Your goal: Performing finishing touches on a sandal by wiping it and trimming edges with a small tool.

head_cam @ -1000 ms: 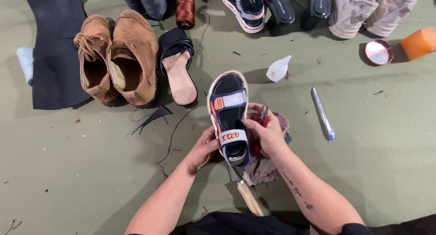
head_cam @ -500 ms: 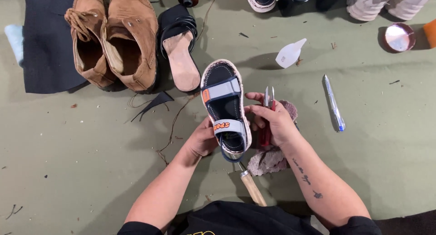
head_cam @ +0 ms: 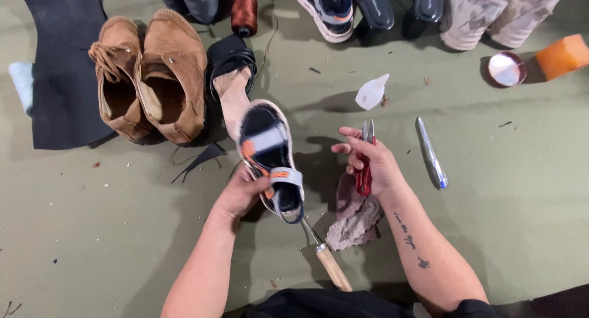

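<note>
Left hand [head_cam: 242,192] fingers clamped around a white-soled sandal [head_cam: 270,161], long axis tilted up and away toward the brown suede shoes [head_cam: 150,75]. Right hand [head_cam: 371,164] just beside it, fingers closed on red-handled snips [head_cam: 365,158] (blades pointing away). Below, a wooden-handled tool [head_cam: 328,263] and pinkish rag [head_cam: 356,217]; open olive counter [head_cam: 92,232] to the left.

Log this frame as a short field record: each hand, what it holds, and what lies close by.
left hand: grips sandal, tilted, off the surface
right hand: holds red snips, blades pointing away
under hands: pinkish cloth; wooden-handled tool
right of hands: silver pen-like tool
far left: brown suede shoes
surface: olive mat
</note>
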